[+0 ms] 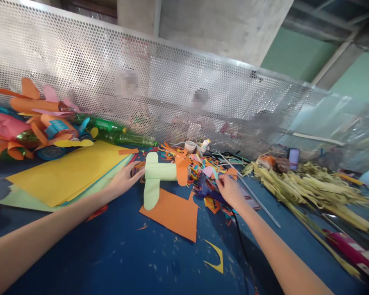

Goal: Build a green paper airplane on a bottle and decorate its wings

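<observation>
My left hand (127,179) is closed round the left end of a toy plane (160,172), a bottle wrapped in pale green paper. Two pale green wings stick out from its body, and orange fins ring its right end. My right hand (229,189) is beyond that end, its fingers curled together beside a small light blue piece (215,173). What those fingers pinch, if anything, is hidden. Just left of this hand lies a dark blue glue gun (206,189), partly covered by scraps. An orange paper sheet (172,215) lies below the plane.
Stacked yellow paper (70,172) and several decorated bottles (46,119) lie left. Green bottles (110,131) rest along the perforated metal screen (89,61). Paper scraps (169,150) crowd the middle. A black cord (240,235) crosses the blue table; dried yellowish strips (307,182) lie right.
</observation>
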